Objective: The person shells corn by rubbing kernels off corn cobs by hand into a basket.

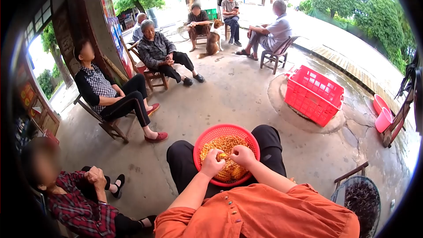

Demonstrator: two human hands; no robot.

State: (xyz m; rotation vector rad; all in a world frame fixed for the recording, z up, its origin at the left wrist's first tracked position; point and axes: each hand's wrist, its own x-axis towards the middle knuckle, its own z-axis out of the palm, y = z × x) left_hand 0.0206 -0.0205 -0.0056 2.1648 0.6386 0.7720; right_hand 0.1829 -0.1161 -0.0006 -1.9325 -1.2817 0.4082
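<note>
A red plastic colander basket rests on my lap, holding a layer of yellow-orange corn kernels. Over its middle, my left hand is closed around a small piece of corn, whose yellow end shows at the fingertips. Close beside it on the right, my right hand is curled with fingers pressed together. Whatever those right fingers may hold is hidden. Both hands are above the kernels, a small gap apart.
Red stacked crates stand ahead to the right. A dark mesh basket is near my right side, and pink basins lie farther right. Several people sit on chairs to the left and ahead; a brown-and-white dog sits among them.
</note>
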